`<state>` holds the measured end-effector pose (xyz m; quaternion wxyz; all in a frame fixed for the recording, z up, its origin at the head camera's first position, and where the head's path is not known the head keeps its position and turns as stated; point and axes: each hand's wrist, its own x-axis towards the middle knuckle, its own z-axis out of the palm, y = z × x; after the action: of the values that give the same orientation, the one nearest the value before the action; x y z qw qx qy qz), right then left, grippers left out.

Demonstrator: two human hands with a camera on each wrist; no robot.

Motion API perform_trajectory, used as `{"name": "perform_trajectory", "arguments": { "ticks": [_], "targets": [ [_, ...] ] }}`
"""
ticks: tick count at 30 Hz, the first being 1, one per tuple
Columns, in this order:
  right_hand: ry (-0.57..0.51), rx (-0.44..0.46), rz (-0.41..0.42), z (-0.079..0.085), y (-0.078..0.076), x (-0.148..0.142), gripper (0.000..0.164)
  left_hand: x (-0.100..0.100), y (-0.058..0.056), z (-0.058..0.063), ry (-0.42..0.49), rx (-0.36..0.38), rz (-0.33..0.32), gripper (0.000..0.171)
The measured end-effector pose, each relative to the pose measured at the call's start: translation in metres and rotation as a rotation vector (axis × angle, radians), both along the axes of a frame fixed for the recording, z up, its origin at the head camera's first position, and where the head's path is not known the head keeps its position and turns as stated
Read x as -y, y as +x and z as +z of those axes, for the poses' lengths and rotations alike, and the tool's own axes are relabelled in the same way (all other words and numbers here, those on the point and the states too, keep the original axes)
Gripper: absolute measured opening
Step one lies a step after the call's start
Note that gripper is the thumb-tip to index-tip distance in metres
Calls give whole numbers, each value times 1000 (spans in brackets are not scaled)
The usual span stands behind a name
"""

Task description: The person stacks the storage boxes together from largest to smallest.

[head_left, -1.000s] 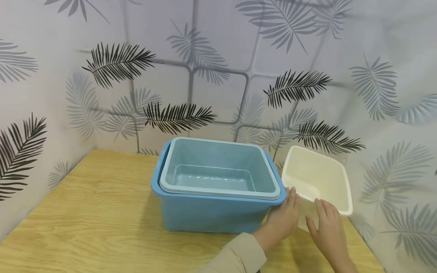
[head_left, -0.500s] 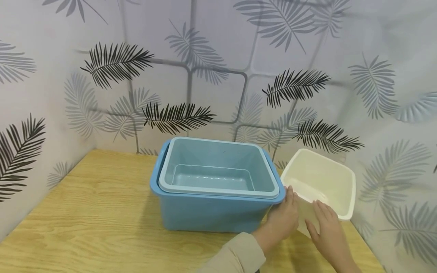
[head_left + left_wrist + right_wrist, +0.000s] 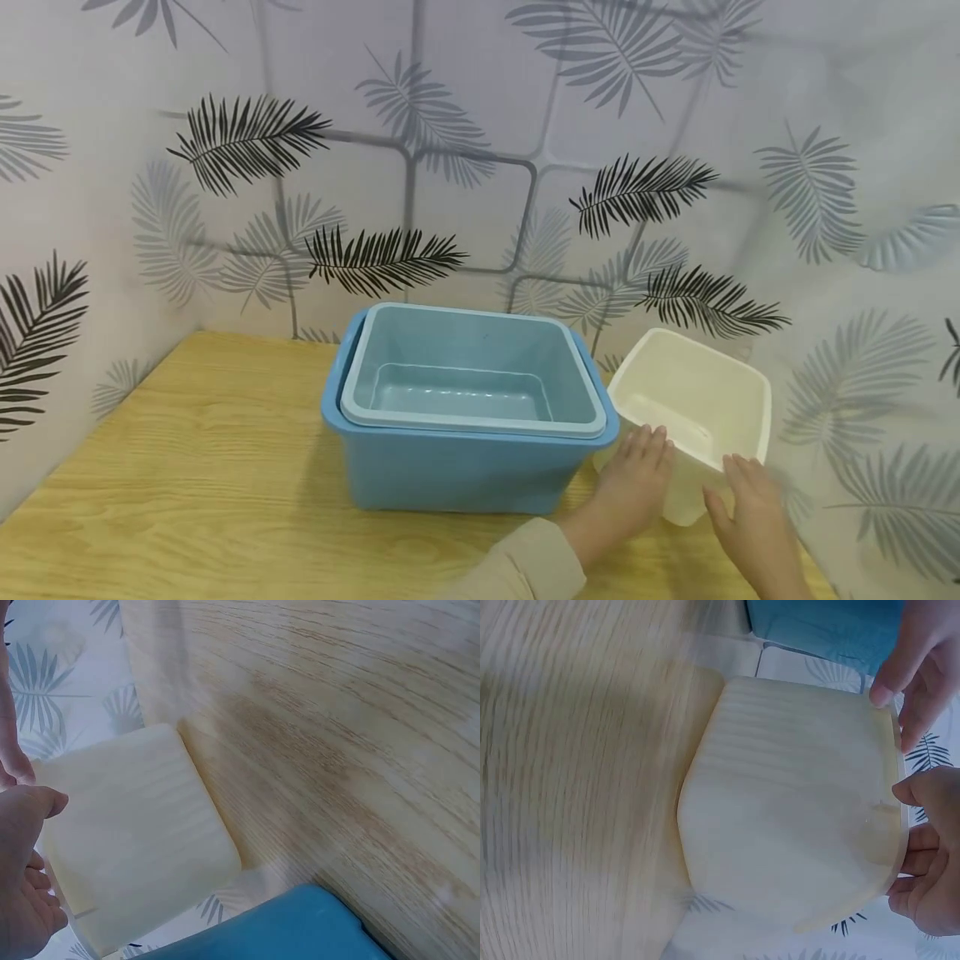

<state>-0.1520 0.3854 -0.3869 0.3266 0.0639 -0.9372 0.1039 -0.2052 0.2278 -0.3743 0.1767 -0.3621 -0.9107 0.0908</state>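
A cream plastic bin (image 3: 693,387) stands at the right of the wooden table, next to larger blue ones. My left hand (image 3: 637,479) holds its near rim toward the left corner, thumb on the outer wall and fingers over the edge. Farther right on the same rim is my right hand (image 3: 757,525), its fingertips over the edge. In the right wrist view, the right hand (image 3: 934,855) pinches the rim between thumb and curled fingers. The left wrist view shows the left hand (image 3: 30,870) at the rim beside the bin's outer wall (image 3: 142,825).
A blue bin (image 3: 457,471) with a paler blue-grey bin (image 3: 468,371) nested in it stands just left of the cream one. Wooden table (image 3: 202,467) extends to the left and front. Leaf-patterned fabric (image 3: 487,200) hangs behind and at both sides.
Both hands have shifted a little to the right along the cream bin's near rim. That bin has turned and moved slightly. The blue bins stay where they were; the head view has swung slightly right.
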Motion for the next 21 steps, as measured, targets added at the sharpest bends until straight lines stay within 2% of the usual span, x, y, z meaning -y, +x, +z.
{"name": "perform_trajectory", "arguments": {
  "ticks": [3, 7, 10, 13, 16, 19, 21],
  "targets": [
    [22, 4, -22, 1, 0, 6, 48, 2, -2, 1, 17, 7, 12, 51],
    [73, -84, -11, 2, -2, 16, 47, 5, -5, 2, 47, 38, 40, 52],
    [77, -117, -6, 4, -4, 24, 45, 7, -8, 1, -60, -43, 40, 50],
    [66, -110, -12, 5, -5, 31, 44, 9, -10, 1, -226, -148, 27, 44],
    [66, -111, -17, 5, -6, 39, 43, 11, -11, 3, -356, -197, 8, 37],
    [62, -121, -13, 5, -6, 45, 42, 11, -10, 4, -407, -209, 0, 37],
    [63, -120, -1, 4, -6, 48, 41, 10, -9, 3, -363, -191, 17, 39]
  ]
}}
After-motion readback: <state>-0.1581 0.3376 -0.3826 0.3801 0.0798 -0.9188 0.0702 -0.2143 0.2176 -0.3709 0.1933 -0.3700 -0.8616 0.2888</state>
